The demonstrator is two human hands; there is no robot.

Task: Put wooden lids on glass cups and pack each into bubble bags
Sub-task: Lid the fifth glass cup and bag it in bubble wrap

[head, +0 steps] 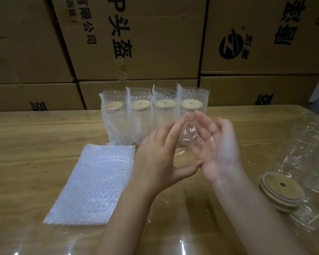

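Note:
A clear glass cup (190, 135) with no lid is held above the middle of the table between both my hands. My left hand (160, 155) grips its near side with thumb and fingers. My right hand (219, 148) cups it from the right, palm up. Several packed cups (153, 115) with wooden lids stand upright in bubble bags in a row behind my hands. A flat stack of bubble bags (94, 184) lies to the left. A small stack of wooden lids (282, 192) with centre holes sits at the right.
The wooden table (35, 137) has a glossy transparent cover. Clear plastic wrapping (306, 144) lies crumpled at the right, around the lids. Stacked cardboard boxes (136, 43) form a wall right behind the table.

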